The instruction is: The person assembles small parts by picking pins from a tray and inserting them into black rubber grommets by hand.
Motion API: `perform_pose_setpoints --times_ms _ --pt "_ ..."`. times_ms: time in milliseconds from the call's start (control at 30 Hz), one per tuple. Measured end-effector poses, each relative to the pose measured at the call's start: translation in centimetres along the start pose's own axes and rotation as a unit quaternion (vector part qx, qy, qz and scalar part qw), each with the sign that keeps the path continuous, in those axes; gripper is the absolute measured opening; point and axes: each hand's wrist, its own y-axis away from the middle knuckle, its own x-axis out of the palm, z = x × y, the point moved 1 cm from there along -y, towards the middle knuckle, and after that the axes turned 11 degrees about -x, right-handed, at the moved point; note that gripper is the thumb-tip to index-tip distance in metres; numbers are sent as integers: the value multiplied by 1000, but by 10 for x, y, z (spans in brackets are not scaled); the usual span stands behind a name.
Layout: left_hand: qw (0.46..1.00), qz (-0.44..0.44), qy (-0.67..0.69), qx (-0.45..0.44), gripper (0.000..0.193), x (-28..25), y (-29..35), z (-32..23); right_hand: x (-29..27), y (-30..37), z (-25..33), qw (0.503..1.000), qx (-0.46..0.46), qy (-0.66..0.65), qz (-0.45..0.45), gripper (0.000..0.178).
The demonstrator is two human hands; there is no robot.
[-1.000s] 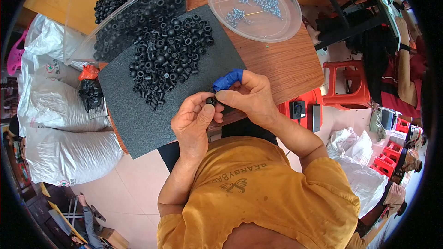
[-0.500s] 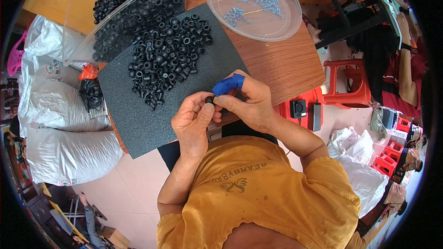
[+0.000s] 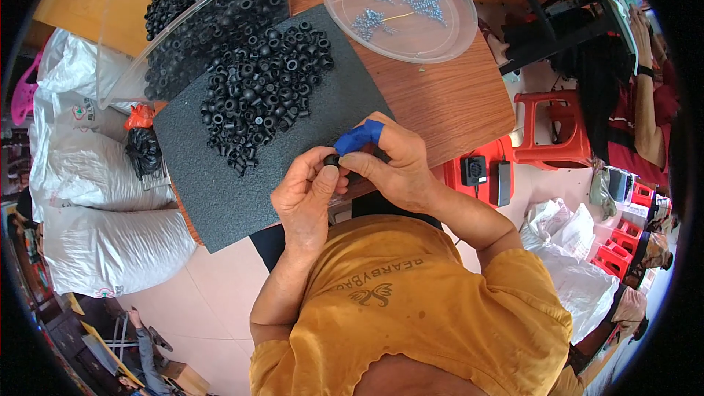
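My left hand (image 3: 302,189) is closed, pinching a small round black rubber part (image 3: 332,160) between thumb and fingers just off the table's near edge. Against that part's right side, my right hand (image 3: 392,158) has its thumb and index finger pressed together. Blue tape (image 3: 359,136) wraps the right index finger. Whatever lies between the right fingertips is too hidden to make out. Beyond my hands, a pile of similar black rubber parts (image 3: 257,95) lies on a dark grey mat (image 3: 220,209).
Behind the pile, a tipped clear plastic bin (image 3: 121,77) holds more black parts. A clear round lid (image 3: 458,37) with small bluish screw-like pieces lies on the wooden table (image 3: 469,103). White sacks (image 3: 117,246) stand left; a red stool (image 3: 554,132) and another person's arm (image 3: 647,121) are right.
Both hands keep their pinch on the black part with barely any movement. The whole view has shifted very slightly.
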Motion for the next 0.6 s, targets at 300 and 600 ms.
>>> perform_pose_setpoints --times_ms 300,600 --pt "999 10 -18 -24 21 -1 -2 -3 3 0 -2 992 -103 68 -35 11" --pt "996 51 38 -69 16 -3 -8 -7 1 7 1 987 -133 93 -22 12"
